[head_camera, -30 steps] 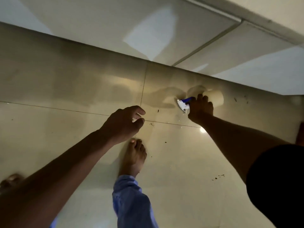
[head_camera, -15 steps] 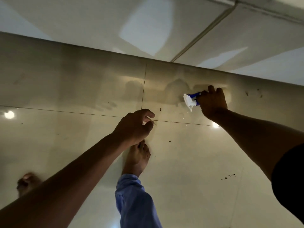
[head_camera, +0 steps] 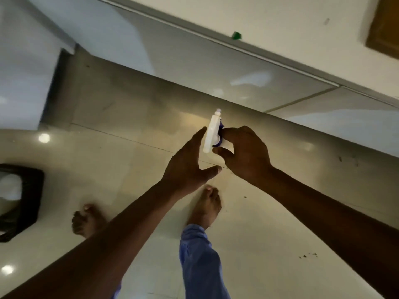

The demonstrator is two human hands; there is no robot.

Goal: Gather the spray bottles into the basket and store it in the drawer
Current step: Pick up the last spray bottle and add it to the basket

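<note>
A spray bottle (head_camera: 212,132) with a white trigger head and a blue collar is in the air above the tiled floor, nozzle pointing away from me. My right hand (head_camera: 246,154) is closed around its neck and hides the bottle's body. My left hand (head_camera: 190,165) is spread right next to the trigger head, fingers apart, its fingertips almost at the white plastic. A black basket (head_camera: 32,199) stands on the floor at the far left edge, with something white inside.
I stand barefoot on glossy beige floor tiles (head_camera: 269,234); my feet (head_camera: 207,203) are under my hands. A tiled skirting and a white wall (head_camera: 280,22) run across the top. Dark specks lie on the floor at right.
My right hand lifted the spray bottle from the floor by the wall toward me. My left hand went from closed to spread beside it. The view swung left and the basket came in.
</note>
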